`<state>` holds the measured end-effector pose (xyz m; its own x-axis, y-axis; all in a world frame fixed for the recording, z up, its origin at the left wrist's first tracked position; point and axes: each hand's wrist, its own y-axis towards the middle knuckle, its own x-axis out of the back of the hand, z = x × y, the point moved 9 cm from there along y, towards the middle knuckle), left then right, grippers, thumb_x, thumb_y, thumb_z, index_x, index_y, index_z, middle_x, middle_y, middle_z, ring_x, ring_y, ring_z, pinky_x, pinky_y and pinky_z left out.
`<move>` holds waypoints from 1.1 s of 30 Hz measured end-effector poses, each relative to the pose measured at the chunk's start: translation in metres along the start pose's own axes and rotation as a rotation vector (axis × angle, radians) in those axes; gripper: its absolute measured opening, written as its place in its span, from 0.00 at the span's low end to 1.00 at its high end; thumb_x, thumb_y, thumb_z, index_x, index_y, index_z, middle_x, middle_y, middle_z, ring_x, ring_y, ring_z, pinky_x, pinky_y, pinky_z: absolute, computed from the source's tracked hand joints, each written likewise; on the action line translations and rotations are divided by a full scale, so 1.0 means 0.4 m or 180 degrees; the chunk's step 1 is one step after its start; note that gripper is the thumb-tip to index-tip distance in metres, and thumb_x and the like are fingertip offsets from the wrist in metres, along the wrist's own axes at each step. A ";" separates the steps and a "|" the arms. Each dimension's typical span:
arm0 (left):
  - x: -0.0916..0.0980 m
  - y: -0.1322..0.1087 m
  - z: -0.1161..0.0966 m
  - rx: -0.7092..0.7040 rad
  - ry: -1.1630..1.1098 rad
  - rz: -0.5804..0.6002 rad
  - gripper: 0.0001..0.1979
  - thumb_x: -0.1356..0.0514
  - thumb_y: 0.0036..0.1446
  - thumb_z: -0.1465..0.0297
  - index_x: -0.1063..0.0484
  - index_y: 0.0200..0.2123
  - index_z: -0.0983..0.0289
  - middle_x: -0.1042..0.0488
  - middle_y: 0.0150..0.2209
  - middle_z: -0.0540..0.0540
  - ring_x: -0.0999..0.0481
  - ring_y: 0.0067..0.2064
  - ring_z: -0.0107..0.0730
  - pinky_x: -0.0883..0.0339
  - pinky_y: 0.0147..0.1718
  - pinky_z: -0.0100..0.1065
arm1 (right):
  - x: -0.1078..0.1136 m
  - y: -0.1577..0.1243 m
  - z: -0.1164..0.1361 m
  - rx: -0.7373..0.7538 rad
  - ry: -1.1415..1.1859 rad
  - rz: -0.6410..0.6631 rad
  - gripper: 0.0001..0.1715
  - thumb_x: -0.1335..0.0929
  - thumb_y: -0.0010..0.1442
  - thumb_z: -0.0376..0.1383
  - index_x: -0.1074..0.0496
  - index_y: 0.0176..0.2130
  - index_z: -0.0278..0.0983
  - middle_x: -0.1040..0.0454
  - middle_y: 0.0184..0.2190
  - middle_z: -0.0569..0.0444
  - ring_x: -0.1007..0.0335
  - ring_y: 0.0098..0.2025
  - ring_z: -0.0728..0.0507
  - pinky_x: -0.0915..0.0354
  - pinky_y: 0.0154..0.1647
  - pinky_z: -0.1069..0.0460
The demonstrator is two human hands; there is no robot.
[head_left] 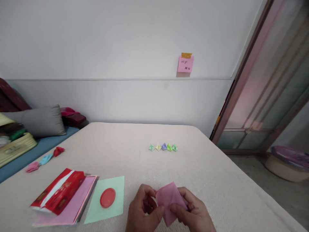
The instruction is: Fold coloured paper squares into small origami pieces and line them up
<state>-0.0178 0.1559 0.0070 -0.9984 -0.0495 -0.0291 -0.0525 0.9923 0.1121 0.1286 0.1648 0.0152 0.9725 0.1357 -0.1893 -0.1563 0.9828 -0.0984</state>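
Note:
Both my hands hold a folded pink paper (pixel 169 199) just above the near edge of the cream-covered table (pixel 205 167). My left hand (pixel 142 211) pinches its left corner with curled fingers. My right hand (pixel 193 212) grips its lower right side, thumb on top. To the left lies a light green paper square (pixel 118 199) with a red round disc (pixel 107 197) on it. Beside that sits a stack of pink sheets (pixel 70 212) under a red packet (pixel 59 191).
A row of several small folded paper pieces (pixel 163 147) sits mid-table. Three folded pieces, red (pixel 58 150), blue and pink, lie at the left edge. A grey pillow (pixel 38 120) and a basket (pixel 14 146) are far left. A pink note (pixel 185 63) hangs on the wall; a glass door (pixel 267 83) stands right.

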 end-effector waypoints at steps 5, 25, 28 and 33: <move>-0.005 -0.003 -0.007 -0.0240 -0.0025 0.0179 0.08 0.38 0.48 0.68 0.36 0.29 0.61 0.36 0.22 0.47 0.40 0.23 0.26 0.46 0.22 0.28 | -0.002 0.001 0.007 0.0216 0.0005 0.0090 0.05 0.27 0.44 0.34 0.24 0.27 0.37 0.35 0.18 0.60 0.47 0.23 0.50 0.51 0.24 0.54; -0.025 -0.009 -0.034 0.0224 0.0206 0.0500 0.10 0.40 0.51 0.63 0.25 0.29 0.64 0.38 0.18 0.46 0.38 0.16 0.23 0.46 0.15 0.25 | -0.029 -0.004 0.003 0.0153 0.0029 0.0145 0.19 0.31 0.43 0.29 0.28 0.39 0.37 0.33 0.19 0.62 0.46 0.20 0.51 0.53 0.22 0.55; -0.018 -0.009 -0.037 0.0141 -0.0055 0.0417 0.07 0.38 0.51 0.65 0.23 0.29 0.63 0.35 0.17 0.47 0.35 0.17 0.24 0.43 0.17 0.26 | -0.018 -0.001 0.001 0.0131 0.0176 -0.0031 0.20 0.32 0.43 0.29 0.30 0.39 0.37 0.36 0.17 0.64 0.49 0.18 0.52 0.55 0.20 0.56; -0.009 -0.009 -0.067 -0.0126 -0.0161 0.0392 0.06 0.38 0.49 0.71 0.21 0.23 0.61 0.32 0.18 0.49 0.31 0.18 0.26 0.39 0.19 0.27 | -0.003 -0.003 0.003 0.0223 0.0193 -0.0218 0.25 0.34 0.42 0.27 0.30 0.43 0.39 0.34 0.16 0.64 0.47 0.16 0.52 0.52 0.18 0.56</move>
<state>-0.0145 0.1493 0.0332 -0.9949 0.0793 -0.0626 0.0687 0.9852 0.1571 0.1279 0.1635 0.0168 0.9679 0.0621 -0.2434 -0.0752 0.9962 -0.0448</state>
